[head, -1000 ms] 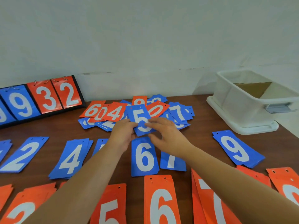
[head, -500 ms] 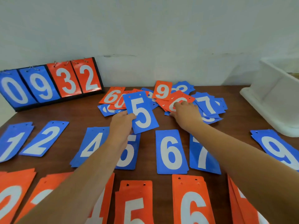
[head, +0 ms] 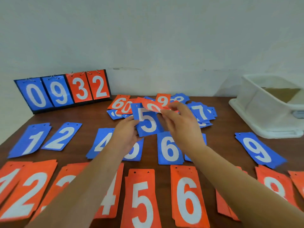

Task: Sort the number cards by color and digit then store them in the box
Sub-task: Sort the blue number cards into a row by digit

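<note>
Along the near edge of the tabletop (head: 222, 145) I see a row of orange stacks: the orange 1 stack (head: 6, 180) at the left, then the orange 2 stack (head: 31, 191), a stack mostly hidden by the left forearm, the orange 4 stack (head: 111, 198), the orange 5 stack (head: 141, 199), the orange 6 stack (head: 187, 196) and, past the right forearm, the orange 8 stack (head: 274, 185).

Behind them runs a blue row: the blue 1 stack (head: 31, 140), the blue 2 stack (head: 62, 136), the blue 4 stack (head: 102, 142), a blue stack (head: 134, 152) partly under the left wrist, the blue 6 stack (head: 169, 148), and the blue 9 stack (head: 258, 148) well apart toward the right edge.

Above the middle of that row the left hand (head: 126, 134) grips the blue 5 card (head: 147, 120) by its left edge, lifted off the tabletop and tilted. The right hand (head: 182, 124) pinches the orange 0 card (head: 152, 106) between thumb and fingers; that card overlaps the top of the blue 5 card.

Just beyond the hands, toward the far edge, lies the unsorted pile (head: 200, 112) of mixed blue and orange cards. At the far left corner a flip scoreboard (head: 64, 91) leans against the wall, reading 0 9 3 2. At the far right corner stands the white box (head: 256, 109), open at the top, with something brown showing inside; I cannot tell what.
</note>
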Available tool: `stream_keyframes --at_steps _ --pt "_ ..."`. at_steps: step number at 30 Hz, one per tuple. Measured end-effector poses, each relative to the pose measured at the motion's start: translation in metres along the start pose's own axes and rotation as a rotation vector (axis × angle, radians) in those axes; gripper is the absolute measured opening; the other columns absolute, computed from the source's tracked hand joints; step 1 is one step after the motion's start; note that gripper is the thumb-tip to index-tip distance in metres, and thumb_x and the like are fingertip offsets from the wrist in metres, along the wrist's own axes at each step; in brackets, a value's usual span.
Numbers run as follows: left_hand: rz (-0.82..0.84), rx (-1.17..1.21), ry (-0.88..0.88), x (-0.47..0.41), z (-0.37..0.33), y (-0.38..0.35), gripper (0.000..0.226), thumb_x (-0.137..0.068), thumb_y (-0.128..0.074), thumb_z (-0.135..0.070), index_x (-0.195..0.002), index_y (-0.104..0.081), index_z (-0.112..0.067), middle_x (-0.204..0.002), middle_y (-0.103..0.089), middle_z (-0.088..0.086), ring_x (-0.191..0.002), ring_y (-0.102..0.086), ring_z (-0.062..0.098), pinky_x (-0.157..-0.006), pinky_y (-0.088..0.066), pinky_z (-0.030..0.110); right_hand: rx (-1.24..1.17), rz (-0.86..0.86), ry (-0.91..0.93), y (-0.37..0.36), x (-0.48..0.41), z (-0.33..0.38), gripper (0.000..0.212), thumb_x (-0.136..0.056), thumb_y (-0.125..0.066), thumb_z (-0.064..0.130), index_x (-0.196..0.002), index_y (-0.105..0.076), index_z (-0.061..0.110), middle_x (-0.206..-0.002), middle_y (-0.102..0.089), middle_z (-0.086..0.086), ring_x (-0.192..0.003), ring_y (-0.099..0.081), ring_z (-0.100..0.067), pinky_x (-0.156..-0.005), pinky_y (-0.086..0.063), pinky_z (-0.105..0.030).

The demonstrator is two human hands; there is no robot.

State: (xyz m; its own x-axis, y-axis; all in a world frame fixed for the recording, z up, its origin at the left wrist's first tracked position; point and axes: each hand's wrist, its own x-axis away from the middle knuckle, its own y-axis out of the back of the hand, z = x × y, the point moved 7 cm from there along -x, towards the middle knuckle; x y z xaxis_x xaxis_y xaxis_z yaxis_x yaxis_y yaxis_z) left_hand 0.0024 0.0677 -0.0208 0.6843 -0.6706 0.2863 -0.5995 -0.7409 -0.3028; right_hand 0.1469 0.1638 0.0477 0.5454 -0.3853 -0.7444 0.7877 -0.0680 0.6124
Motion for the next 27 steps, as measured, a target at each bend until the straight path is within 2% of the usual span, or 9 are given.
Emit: stream_keyframes --at_steps 5,7,9,12,15,18,22,24,27 --pt "-0.008 0.125 0.044 0.061 0.013 0.008 0.029 -0.104 -0.046 -0.029 -0.117 -0.064 -0.011 -0.109 -0.073 0.013 -0.093 -0.072 0.026 -0.057 -0.059 0.035 -0.143 0.206 -0.036 0.012 0.068 0.039 0.026 -0.092 -0.064 0.011 -0.115 -0.071 0.02 -0.129 -0.054 -0.008 -0.108 -0.061 -0.023 -0.078 -0.057 -0.041" --pt "0.008 0.087 0.034 0.086 0.021 0.015 0.031 -0.101 -0.051 -0.036 -0.116 -0.064 -0.012 -0.109 -0.074 0.013 -0.095 -0.072 0.027 -0.064 -0.061 0.039 -0.21 0.275 -0.055 0.021 0.092 0.055 0.025 -0.095 -0.063 0.016 -0.117 -0.071 0.023 -0.136 -0.049 -0.003 -0.113 -0.058 -0.018 -0.083 -0.056 -0.038" --pt "0.036 0.022 -0.019 0.107 0.031 0.024 0.026 -0.098 -0.058 -0.024 -0.119 -0.064 -0.01 -0.113 -0.073 0.014 -0.1 -0.072 0.03 -0.08 -0.06 0.047 -0.297 0.352 -0.109 0.029 0.111 0.071 0.027 -0.096 -0.061 0.026 -0.122 -0.068 0.026 -0.139 -0.044 0.004 -0.12 -0.053 -0.012 -0.091 -0.052 -0.029" --pt "-0.007 -0.042 -0.062 0.132 0.043 0.045 0.027 -0.094 -0.06 -0.007 -0.12 -0.065 -0.012 -0.112 -0.074 0.013 -0.098 -0.073 0.031 -0.086 -0.058 0.051 -0.515 0.337 -0.446 0.04 0.129 0.077 0.042 -0.091 -0.065 0.035 -0.132 -0.055 0.03 -0.132 -0.046 0.015 -0.115 -0.052 0.003 -0.096 -0.045 -0.017" --pt "0.02 -0.066 -0.036 0.154 0.052 0.057 0.028 -0.095 -0.062 -0.01 -0.121 -0.064 -0.017 -0.111 -0.075 0.009 -0.099 -0.073 0.029 -0.087 -0.057 0.051 -0.821 0.279 -0.936 0.035 0.146 0.074 0.036 -0.093 -0.063 0.035 -0.126 -0.06 0.021 -0.115 -0.066 0.007 -0.101 -0.065 -0.01 -0.093 -0.053 -0.034" --pt "0.024 -0.148 -0.016 0.168 0.054 0.07 0.029 -0.096 -0.063 -0.021 -0.125 -0.064 -0.02 -0.113 -0.074 0.003 -0.103 -0.072 0.026 -0.092 -0.056 0.051 -1.173 0.394 -1.115 0.015 0.15 0.095 0.023 -0.096 -0.06 0.026 -0.108 -0.069 0.008 -0.103 -0.074 -0.012 -0.094 -0.072 -0.028 -0.085 -0.057 -0.044" --pt "-0.25 -0.347 -0.057 0.171 0.031 0.116 0.02 -0.098 -0.058 -0.034 -0.116 -0.065 -0.029 -0.117 -0.069 -0.006 -0.109 -0.066 0.018 -0.098 -0.053 0.049 -1.022 0.395 -1.081 0.006 0.136 0.101 0.019 -0.095 -0.063 0.018 -0.094 -0.069 0.0 -0.092 -0.076 -0.01 -0.087 -0.074 -0.026 -0.076 -0.059 -0.042" --pt "-0.389 -0.345 -0.07 0.172 0.016 0.142 0.027 -0.099 -0.056 -0.033 -0.123 -0.064 -0.025 -0.12 -0.067 -0.004 -0.11 -0.064 0.019 -0.1 -0.051 0.048 -0.975 0.33 -1.116 0.002 0.128 0.088 0.021 -0.093 -0.064 0.015 -0.088 -0.068 -0.005 -0.089 -0.075 -0.014 -0.087 -0.073 -0.031 -0.078 -0.057 -0.045" --pt "-0.469 -0.374 -0.086 0.174 -0.003 0.171 0.029 -0.101 -0.054 -0.031 -0.127 -0.061 -0.021 -0.119 -0.065 -0.002 -0.109 -0.062 0.019 -0.099 -0.049 0.041 -0.855 0.247 -1.144 -0.006 0.11 0.061 0.022 -0.09 -0.068 0.011 -0.071 -0.064 0.001 -0.085 -0.069 -0.025 -0.082 -0.066 -0.041 -0.068 -0.051 -0.039"
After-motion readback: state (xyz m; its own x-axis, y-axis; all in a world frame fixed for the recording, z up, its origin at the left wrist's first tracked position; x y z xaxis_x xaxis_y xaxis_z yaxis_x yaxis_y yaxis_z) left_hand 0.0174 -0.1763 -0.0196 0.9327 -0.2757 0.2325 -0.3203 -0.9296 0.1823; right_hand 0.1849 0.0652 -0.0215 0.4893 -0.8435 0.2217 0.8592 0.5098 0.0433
